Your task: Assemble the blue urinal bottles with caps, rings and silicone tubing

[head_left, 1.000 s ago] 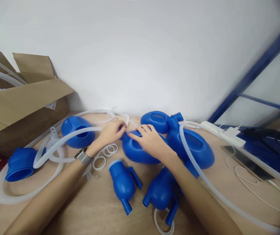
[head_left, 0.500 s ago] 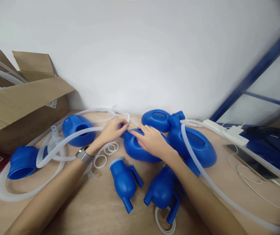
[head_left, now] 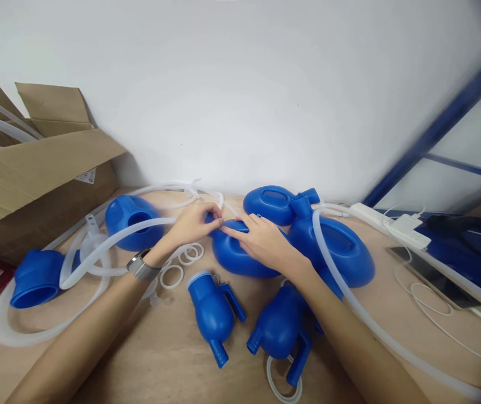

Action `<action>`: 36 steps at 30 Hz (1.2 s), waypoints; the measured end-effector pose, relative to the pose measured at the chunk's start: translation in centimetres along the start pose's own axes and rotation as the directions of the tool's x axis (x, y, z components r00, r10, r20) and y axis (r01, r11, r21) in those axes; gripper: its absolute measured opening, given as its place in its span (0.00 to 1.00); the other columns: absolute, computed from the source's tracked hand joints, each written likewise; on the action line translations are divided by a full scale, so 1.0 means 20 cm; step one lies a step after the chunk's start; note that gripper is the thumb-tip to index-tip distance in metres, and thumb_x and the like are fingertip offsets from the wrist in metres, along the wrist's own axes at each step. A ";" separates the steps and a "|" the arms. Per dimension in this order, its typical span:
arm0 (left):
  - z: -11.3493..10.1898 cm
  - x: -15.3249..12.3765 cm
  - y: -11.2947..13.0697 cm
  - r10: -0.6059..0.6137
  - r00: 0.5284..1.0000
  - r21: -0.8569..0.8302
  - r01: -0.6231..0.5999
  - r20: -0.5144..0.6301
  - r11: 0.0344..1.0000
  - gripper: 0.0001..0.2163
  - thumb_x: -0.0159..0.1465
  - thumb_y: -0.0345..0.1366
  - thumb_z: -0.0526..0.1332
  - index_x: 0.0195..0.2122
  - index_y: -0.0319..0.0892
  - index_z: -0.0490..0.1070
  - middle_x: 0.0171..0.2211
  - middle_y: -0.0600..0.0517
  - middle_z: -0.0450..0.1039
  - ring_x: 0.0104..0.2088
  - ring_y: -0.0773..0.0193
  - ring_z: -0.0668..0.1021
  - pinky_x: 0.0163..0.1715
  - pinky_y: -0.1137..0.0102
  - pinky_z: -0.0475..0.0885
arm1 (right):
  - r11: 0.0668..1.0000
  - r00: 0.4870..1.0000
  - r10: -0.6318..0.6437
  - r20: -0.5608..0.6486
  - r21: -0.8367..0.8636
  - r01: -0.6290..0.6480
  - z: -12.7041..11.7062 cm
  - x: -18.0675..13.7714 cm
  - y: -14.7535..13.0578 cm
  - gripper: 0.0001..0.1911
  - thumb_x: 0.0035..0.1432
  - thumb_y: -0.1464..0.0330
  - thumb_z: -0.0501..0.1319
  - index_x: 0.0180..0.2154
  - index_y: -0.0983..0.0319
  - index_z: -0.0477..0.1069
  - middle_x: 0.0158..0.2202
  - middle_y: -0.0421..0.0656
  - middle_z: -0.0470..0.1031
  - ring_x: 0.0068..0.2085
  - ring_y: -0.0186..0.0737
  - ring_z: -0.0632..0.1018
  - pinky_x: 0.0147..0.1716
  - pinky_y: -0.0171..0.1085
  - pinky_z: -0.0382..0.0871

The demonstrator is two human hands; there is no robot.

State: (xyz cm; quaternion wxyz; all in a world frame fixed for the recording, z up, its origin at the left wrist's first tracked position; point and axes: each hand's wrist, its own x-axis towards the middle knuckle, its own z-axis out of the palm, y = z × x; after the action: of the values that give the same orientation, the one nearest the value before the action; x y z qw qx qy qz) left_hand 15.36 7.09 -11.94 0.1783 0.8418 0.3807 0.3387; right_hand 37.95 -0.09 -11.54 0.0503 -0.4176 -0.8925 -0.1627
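A blue plastic urinal bottle [head_left: 240,259] lies on the table between my hands, its neck pointing left. My left hand [head_left: 195,225] is closed at that neck, thumb and forefinger pinched together at its rim. Laid over the bottle's top, my right hand [head_left: 263,240] grips it near the handle, fingertips reaching toward the neck. What lies between my fingertips is too small to make out. Under my left wrist passes a clear plastic tube [head_left: 116,240]. Several white rings [head_left: 172,277] lie just below my left hand.
Behind and right are two more blue bottles [head_left: 268,205]. Two blue spouted parts with handles [head_left: 213,314] lie in front. Two wide-mouthed blue pieces [head_left: 38,278] sit left, by a cardboard box [head_left: 47,185] of tubes. A power strip [head_left: 387,224] and a phone [head_left: 438,278] lie right.
My left fingertips have drawn closer to my right fingertips at the bottle's neck. The view has shifted very slightly; the bottle stays in place.
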 end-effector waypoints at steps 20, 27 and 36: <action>0.03 0.00 -0.02 -0.138 0.990 -0.176 0.130 -0.038 0.976 0.09 0.59 0.39 0.63 0.39 0.42 0.74 0.37 0.51 0.78 0.35 0.60 0.77 0.34 0.67 0.70 | 0.997 0.998 0.046 -0.031 0.070 -0.044 0.01 -0.01 -0.01 0.28 0.74 0.72 0.55 0.70 0.48 0.68 0.65 0.57 0.71 0.58 0.55 0.76 0.54 0.51 0.75; 0.03 0.00 -0.01 -0.169 0.985 -0.195 0.158 -0.042 0.968 0.08 0.58 0.36 0.64 0.38 0.43 0.70 0.37 0.52 0.78 0.33 0.62 0.76 0.33 0.68 0.68 | 0.998 0.998 0.056 -0.041 0.043 -0.054 0.00 -0.02 -0.04 0.27 0.73 0.72 0.55 0.69 0.50 0.70 0.63 0.57 0.72 0.59 0.54 0.75 0.55 0.51 0.74; 0.04 0.00 0.09 -0.187 0.979 0.067 0.193 -0.077 0.979 0.05 0.60 0.32 0.63 0.37 0.44 0.73 0.36 0.51 0.80 0.36 0.58 0.79 0.38 0.65 0.71 | 0.998 0.998 0.050 -0.040 0.051 -0.048 0.01 -0.02 -0.03 0.27 0.73 0.72 0.55 0.69 0.49 0.69 0.63 0.58 0.72 0.59 0.55 0.76 0.55 0.51 0.75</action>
State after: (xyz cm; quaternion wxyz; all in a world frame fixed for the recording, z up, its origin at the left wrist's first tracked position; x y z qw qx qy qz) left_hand 16.78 5.93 -11.51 0.1652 0.7952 0.4776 0.3351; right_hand 37.83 -0.59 -11.99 0.0828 -0.4347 -0.8845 -0.1477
